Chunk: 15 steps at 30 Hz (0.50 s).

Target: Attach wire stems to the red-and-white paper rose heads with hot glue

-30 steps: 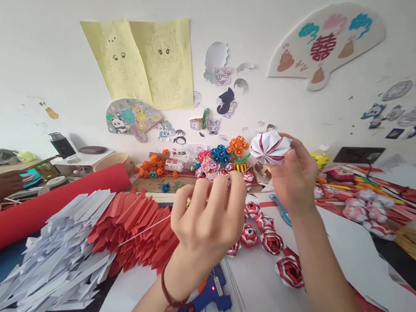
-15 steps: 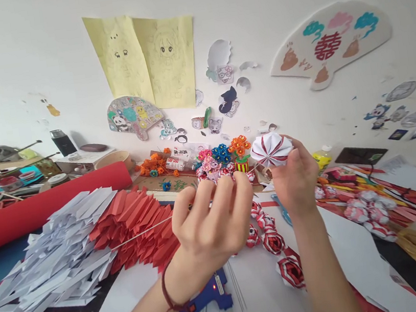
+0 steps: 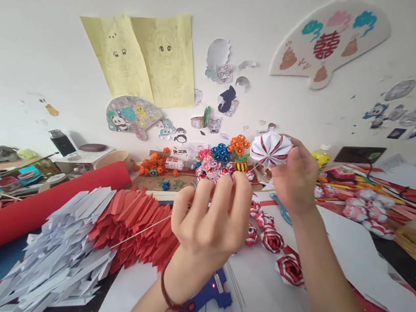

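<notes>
My left hand (image 3: 213,220) is closed around a thin wire or stick (image 3: 141,230). One end juts out over the folded red paper strips (image 3: 134,225); the other runs toward the middle of a white paper rosette with red edges (image 3: 271,148). That rosette is gripped from behind and below by my right hand (image 3: 297,179), its round pleated face turned toward me. Whether the wire tip enters the rosette is hard to see. Below my left wrist lies a blue glue gun (image 3: 203,298) with a small lit light, beside several thin metal wires (image 3: 237,289) on white paper.
A pile of white paper strips (image 3: 54,250) and a red roll (image 3: 52,203) lie at left. Red-and-white paper roses (image 3: 289,268) run between my arms. Small colourful flowers (image 3: 221,154) stand along the wall. Coloured scraps (image 3: 394,189) cover the right side.
Another person's hand at the far left has gone out of view. My hands, the wire and the rosette keep nearly the same position; the view has shifted very slightly.
</notes>
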{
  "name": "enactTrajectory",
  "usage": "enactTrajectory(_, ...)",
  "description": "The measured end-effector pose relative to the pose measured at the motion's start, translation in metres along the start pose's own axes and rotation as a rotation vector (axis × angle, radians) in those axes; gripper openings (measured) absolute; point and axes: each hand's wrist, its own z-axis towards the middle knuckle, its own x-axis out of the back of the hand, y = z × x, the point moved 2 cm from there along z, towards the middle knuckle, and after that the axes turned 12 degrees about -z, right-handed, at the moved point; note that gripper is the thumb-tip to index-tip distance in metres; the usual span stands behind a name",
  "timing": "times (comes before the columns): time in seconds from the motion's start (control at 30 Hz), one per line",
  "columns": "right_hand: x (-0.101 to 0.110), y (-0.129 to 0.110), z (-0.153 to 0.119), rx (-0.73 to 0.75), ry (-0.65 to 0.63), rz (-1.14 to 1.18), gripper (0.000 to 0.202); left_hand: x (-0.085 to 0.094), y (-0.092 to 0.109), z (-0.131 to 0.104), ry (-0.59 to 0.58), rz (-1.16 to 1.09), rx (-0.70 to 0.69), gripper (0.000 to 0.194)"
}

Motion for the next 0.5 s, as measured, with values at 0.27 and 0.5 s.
enactTrajectory(0.27,0.0015,-0.0009,-0.0007,-0.009,-0.007,0.003,0.025,0.0008,0.0004,0.0009,0.000,-0.002,-0.003,0.012)
enactTrajectory(0.5,0.0015,-0.0017,-0.0015,-0.017,0.005,0.002,0.025,0.0009,0.0008,0.0014,0.007,-0.002,-0.005,0.012)
